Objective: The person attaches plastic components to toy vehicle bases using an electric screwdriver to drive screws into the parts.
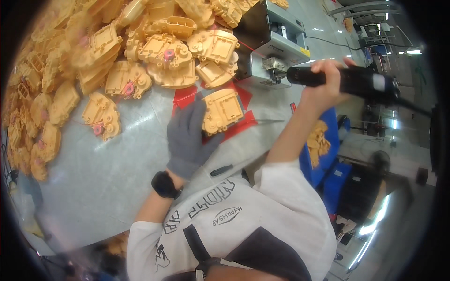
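My left hand point(186, 140), in a grey glove, grips the left side of a yellow plastic housing point(224, 111), its thumb along the near edge. The housing lies on red tape point(248, 121) stuck to the grey table. My bare right hand point(328, 83) is closed round a black electric screwdriver point(365, 83), held level at the right. The screwdriver's tip points left at the small metal outlet of a grey box-shaped machine point(286, 49), seemingly a screw feeder. Whether the tip holds a screw is too small to tell.
Yellow housings point(168, 51), several with pink round parts and red wires, are heaped at the far left. A dark-handled tool point(221, 170) lies near my body. A blue bin point(333, 136) with yellow parts stands at the right. The screwdriver's cable runs right.
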Motion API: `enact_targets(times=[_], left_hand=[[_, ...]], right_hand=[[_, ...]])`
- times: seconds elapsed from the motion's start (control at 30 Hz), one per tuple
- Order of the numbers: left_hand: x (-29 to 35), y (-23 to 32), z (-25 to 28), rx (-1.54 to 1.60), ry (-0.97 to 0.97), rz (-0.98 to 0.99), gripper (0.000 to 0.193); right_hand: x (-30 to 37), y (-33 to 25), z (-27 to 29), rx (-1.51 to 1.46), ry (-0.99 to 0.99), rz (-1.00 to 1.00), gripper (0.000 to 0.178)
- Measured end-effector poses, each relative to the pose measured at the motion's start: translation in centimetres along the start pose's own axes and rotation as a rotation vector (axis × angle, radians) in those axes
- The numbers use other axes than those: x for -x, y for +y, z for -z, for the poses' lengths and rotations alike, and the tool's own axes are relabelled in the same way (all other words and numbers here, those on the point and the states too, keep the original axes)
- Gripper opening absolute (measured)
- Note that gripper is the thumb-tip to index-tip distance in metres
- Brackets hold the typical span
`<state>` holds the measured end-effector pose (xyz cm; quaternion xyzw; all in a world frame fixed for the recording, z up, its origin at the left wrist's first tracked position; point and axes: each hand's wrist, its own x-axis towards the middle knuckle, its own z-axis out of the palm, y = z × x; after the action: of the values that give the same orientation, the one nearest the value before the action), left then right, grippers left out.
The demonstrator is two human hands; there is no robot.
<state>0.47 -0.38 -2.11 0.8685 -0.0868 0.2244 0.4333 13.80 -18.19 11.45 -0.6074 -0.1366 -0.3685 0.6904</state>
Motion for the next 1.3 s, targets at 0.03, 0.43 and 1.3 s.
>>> enact_targets(times=[0.03, 0.43, 1.3], left_hand=[[0.0, 0.0, -0.1, 0.003, -0.006, -0.010, 0.078], [0.6, -0.5, 0.3, -0.013, -0.019, 0.031, 0.078], [0.8, -0.3, 0.3, -0.015, -0.021, 0.071, 0.079]], right_hand=[[-0.5, 0.7, -0.1, 0.019, 0.037, 0.012, 0.037], [4.7, -2.8, -0.5, -0.093, -0.128, -0.160, 0.043], [10.9, -5.4, -1.5, -0.306, -0.602, -0.196, 0.048]])
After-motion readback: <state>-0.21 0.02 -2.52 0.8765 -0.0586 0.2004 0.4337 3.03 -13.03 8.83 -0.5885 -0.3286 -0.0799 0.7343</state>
